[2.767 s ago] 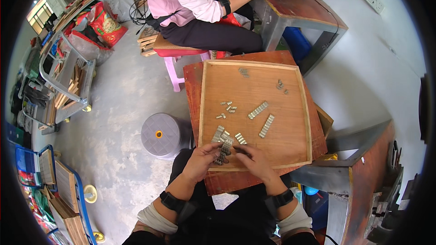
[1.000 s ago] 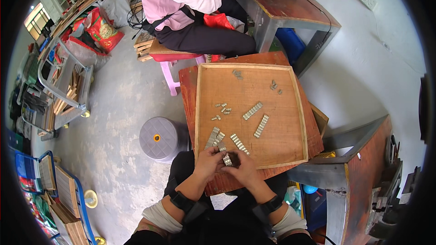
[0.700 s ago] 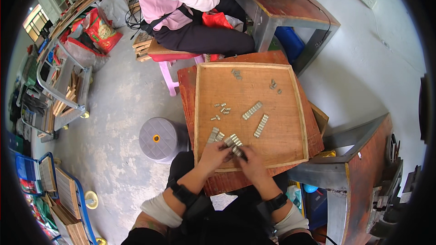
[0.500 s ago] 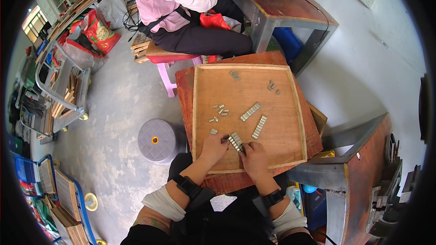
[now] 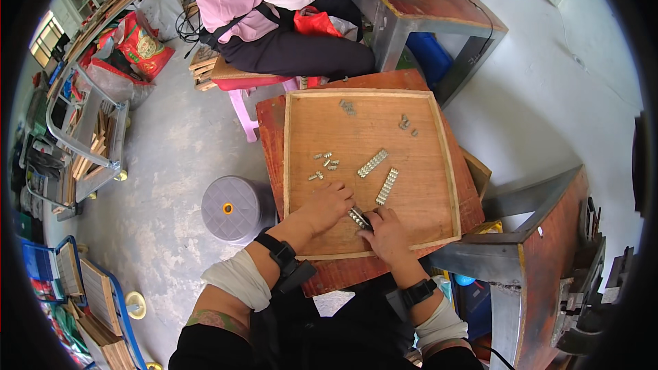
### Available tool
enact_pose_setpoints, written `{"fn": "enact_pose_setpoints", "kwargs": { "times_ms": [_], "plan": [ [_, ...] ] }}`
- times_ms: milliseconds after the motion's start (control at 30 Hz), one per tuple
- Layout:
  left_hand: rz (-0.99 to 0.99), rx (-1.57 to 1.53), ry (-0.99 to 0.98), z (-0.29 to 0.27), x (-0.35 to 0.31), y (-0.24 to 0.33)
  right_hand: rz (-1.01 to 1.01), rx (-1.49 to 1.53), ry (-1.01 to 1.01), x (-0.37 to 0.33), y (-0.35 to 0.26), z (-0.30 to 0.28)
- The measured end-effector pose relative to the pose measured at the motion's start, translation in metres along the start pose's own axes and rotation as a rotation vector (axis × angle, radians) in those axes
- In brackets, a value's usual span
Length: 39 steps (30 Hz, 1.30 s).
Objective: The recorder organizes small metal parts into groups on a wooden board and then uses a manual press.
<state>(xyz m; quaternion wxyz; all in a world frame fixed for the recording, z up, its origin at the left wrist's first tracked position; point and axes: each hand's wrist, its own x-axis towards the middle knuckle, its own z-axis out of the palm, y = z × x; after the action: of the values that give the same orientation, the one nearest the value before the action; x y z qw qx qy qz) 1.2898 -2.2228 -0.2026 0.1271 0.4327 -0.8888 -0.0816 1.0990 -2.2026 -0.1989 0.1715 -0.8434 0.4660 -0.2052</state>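
Note:
Just above a shallow wooden tray [image 5: 439, 171], my right hand [image 5: 387, 234] pinches the near end of a short row of small silvery metal pieces [image 5: 358, 217] with a dark side. My left hand [image 5: 327, 207] is curled at the row's far end, its fingertips bent down and whatever they hold hidden. Beyond my right hand lie two more rows of the same ridged pieces, a left row [image 5: 372, 163] and a right row [image 5: 387, 186]. Several loose metal pieces [image 5: 327, 163] lie past my left hand.
Two small groups of metal bits, a left one [image 5: 348, 107] and a right one [image 5: 405, 123], lie at the tray's far side. A grey stool [image 5: 236, 209] stands to the left. Ahead, a person [image 5: 274, 34] sits at a workbench [image 5: 425, 0]. Another bench [image 5: 541, 233] stands right.
My left hand has moved slightly far side, covering more of the row, and a second row beside it no longer shows. My right hand keeps its pinch. The whole view has shifted a little.

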Motion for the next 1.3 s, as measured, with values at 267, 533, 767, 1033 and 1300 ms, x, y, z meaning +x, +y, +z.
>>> {"fn": "enact_pose_setpoints", "kwargs": {
  "times_ms": [267,533,767,1033,1300],
  "plan": [
    [-0.206,-0.194,-0.06,0.009,-0.002,0.005,0.092,0.136,-0.118,0.009,0.019,-0.008],
    [-0.364,-0.428,0.04,0.003,-0.005,0.01,0.105,0.294,-0.043,0.009,0.023,-0.007],
    [-0.389,-0.483,-0.043,0.007,-0.001,-0.008,0.237,0.544,-0.135,0.011,0.036,-0.006],
    [-0.428,-0.349,-0.148,-0.003,-0.001,0.026,0.203,0.311,-0.153,0.007,0.029,-0.011],
    [-0.525,-0.448,-0.045,0.008,-0.014,0.048,0.232,0.38,-0.062,0.019,0.067,-0.028]
  ]
}}
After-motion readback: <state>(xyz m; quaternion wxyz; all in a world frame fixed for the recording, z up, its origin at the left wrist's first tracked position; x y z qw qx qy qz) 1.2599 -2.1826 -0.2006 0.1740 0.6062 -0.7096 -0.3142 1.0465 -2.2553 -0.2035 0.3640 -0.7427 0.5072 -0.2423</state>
